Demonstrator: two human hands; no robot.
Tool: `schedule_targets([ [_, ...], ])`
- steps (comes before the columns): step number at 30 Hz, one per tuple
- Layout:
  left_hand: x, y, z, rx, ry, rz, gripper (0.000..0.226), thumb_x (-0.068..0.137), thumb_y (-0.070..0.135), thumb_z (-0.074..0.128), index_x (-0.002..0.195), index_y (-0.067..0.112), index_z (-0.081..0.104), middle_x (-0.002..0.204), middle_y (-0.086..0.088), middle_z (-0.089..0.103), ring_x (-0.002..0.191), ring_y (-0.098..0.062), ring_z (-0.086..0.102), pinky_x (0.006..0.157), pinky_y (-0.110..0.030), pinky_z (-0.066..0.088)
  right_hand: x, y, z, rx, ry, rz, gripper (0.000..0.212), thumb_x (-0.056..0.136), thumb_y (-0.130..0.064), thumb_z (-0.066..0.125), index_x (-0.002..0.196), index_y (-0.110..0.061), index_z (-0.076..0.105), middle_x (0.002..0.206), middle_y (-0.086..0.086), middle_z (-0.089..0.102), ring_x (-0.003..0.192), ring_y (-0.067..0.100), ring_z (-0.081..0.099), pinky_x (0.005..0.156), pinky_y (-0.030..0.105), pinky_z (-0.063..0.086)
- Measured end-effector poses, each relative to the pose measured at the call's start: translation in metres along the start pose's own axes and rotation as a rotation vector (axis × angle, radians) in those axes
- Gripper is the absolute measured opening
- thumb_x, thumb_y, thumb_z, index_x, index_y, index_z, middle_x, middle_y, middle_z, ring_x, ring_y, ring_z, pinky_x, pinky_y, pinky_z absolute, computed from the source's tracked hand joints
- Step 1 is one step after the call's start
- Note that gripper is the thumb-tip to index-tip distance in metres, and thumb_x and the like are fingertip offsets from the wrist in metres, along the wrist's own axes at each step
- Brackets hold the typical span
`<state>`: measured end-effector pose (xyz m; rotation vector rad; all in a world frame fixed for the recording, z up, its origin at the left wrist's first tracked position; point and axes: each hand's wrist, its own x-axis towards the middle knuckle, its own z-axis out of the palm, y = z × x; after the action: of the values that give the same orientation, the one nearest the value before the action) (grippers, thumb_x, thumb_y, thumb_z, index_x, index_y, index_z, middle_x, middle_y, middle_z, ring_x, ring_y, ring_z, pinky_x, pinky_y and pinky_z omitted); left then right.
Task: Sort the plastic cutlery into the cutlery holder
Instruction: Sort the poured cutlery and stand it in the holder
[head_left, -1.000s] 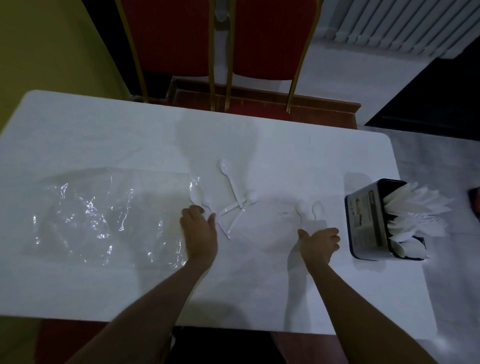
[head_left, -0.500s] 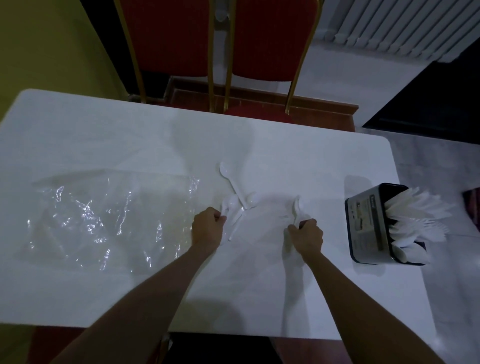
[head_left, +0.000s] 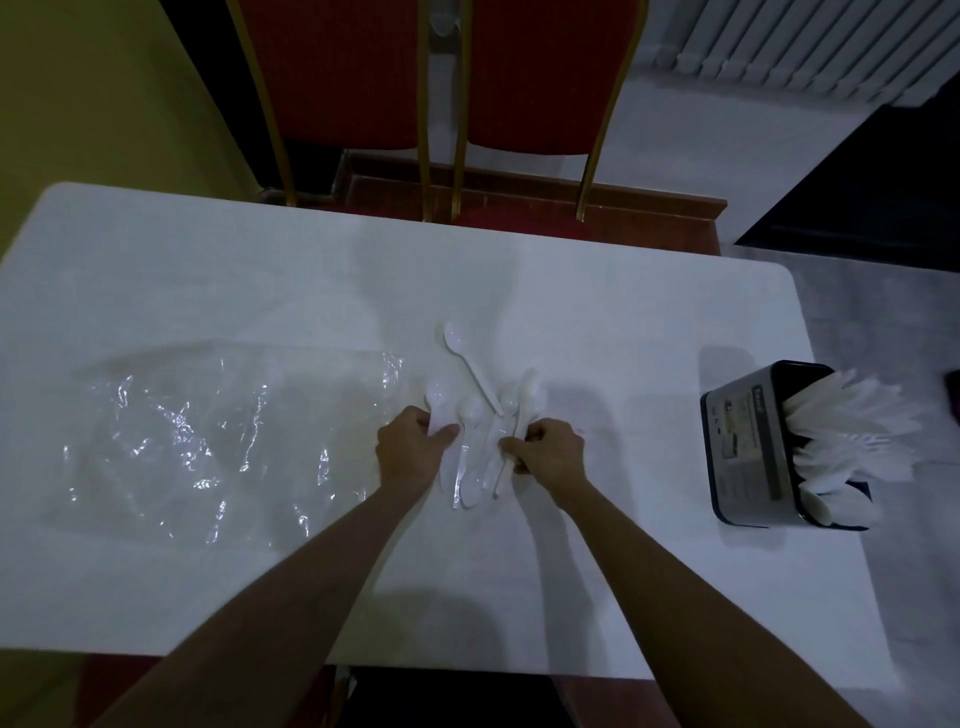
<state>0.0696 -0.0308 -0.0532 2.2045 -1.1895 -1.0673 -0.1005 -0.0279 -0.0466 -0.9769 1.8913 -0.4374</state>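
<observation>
Room: dim, with a white rectangular surface (head_left: 597, 291) with rounded corners, smooth and matte, filling most of the view
Loose spoons: a small heap of white plastic spoons (head_left: 475, 436) lies near the middle of the surface, handles mostly pointing toward the person, bowls away; they overlap, so a count cannot be told
Single spoon: one white spoon (head_left: 470, 364) lies slanted at the far side of the heap, its bowl away from the person, its handle end reaching in among the others
Left hand: left hand (head_left: 413, 452) has its grip curled shut on the handle of a spoon at the left edge of the heap, thumb pressing across it
Right hand: right hand (head_left: 548, 449) has its grip closed on a few spoon handles at the right edge of the heap, bowls sticking out beyond the fingers
Cutlery holder: a dark, box-shaped cutlery holder (head_left: 748, 441) stands at the right end of the surface, well apart from the hands, packed with white plastic cutlery (head_left: 852, 441) that fans out toward the right
Label: a grey printed label (head_left: 740, 431) covers the holder's near face; its writing is too small and dark to read
Plastic bag: a clear, crinkled plastic bag (head_left: 208, 436) lies flat on the left half of the surface, catching small glints, its right edge just beside the left hand
Chairs: two red padded chairs (head_left: 447, 73) with gold metal frames stand side by side at the far edge
Radiator: a white ribbed radiator (head_left: 810, 47) shows at the upper right
</observation>
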Motion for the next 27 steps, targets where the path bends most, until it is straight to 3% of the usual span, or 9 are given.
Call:
schedule_targets([
  [4,0.004,-0.001,0.008,0.129,-0.083,0.019,0.024,0.077,0.027,0.074,0.086,0.006,0.067,0.087,-0.011,0.07,0.087,-0.03,0.064,0.07,-0.029,0.043,0.002,-0.008,0.015,-0.066,0.039,-0.028,0.031,0.07,-0.024,0.082,0.059,-0.015,0.055,0.074,0.014,0.072,0.069,0.028,0.071,0.071,0.041,0.06],
  [9,0.002,-0.002,0.01,0.099,-0.094,0.047,0.023,0.086,0.023,0.062,0.089,0.0,0.066,0.089,-0.015,0.069,0.082,-0.028,0.061,0.069,-0.028,0.04,0.007,-0.007,0.007,-0.095,0.047,0.001,0.034,0.071,-0.011,0.075,0.049,-0.011,0.049,0.058,0.014,0.061,0.069,0.038,0.07,0.066,0.047,0.06],
  [14,-0.004,0.007,0.018,0.166,-0.191,0.075,0.034,0.071,0.031,0.079,0.085,0.004,0.064,0.08,-0.006,0.063,0.076,-0.024,0.059,0.065,-0.027,0.039,0.012,0.007,-0.019,-0.109,0.098,0.046,0.029,0.073,-0.014,0.073,0.055,-0.007,0.052,0.064,0.018,0.063,0.073,0.038,0.069,0.069,0.048,0.059],
  [17,-0.002,0.011,0.022,0.208,-0.192,0.071,0.031,0.07,0.026,0.077,0.084,0.002,0.063,0.086,-0.013,0.067,0.083,-0.03,0.064,0.066,-0.03,0.046,0.019,-0.001,-0.028,-0.187,0.134,-0.041,0.03,0.081,-0.02,0.069,0.06,-0.008,0.052,0.068,0.018,0.065,0.072,0.036,0.068,0.071,0.046,0.057],
  [21,0.001,0.005,0.016,0.205,-0.144,0.028,0.019,0.078,0.017,0.065,0.081,-0.002,0.066,0.084,-0.019,0.069,0.084,-0.034,0.066,0.071,-0.036,0.052,0.035,-0.034,-0.016,-0.252,0.126,-0.228,0.045,0.083,-0.023,0.07,0.053,-0.016,0.037,0.055,0.005,0.049,0.059,0.027,0.06,0.062,0.038,0.052],
  [24,0.002,-0.005,0.006,0.179,-0.122,0.004,0.019,0.079,0.018,0.067,0.073,0.001,0.062,0.073,-0.012,0.064,0.078,-0.031,0.064,0.062,-0.03,0.044,0.045,-0.061,0.002,-0.363,0.062,-0.312,0.023,0.084,-0.023,0.068,0.074,-0.004,0.059,0.077,0.012,0.063,0.072,0.028,0.061,0.067,0.033,0.05],
  [27,0.005,-0.013,0.0,0.146,-0.128,0.007,0.021,0.079,0.021,0.068,0.074,0.002,0.06,0.073,-0.009,0.061,0.076,-0.029,0.062,0.064,-0.027,0.039,0.056,-0.075,0.02,-0.482,0.005,-0.292,0.025,0.084,-0.02,0.067,0.1,-0.002,0.06,0.105,0.018,0.063,0.096,0.034,0.063,0.072,0.032,0.047],
])
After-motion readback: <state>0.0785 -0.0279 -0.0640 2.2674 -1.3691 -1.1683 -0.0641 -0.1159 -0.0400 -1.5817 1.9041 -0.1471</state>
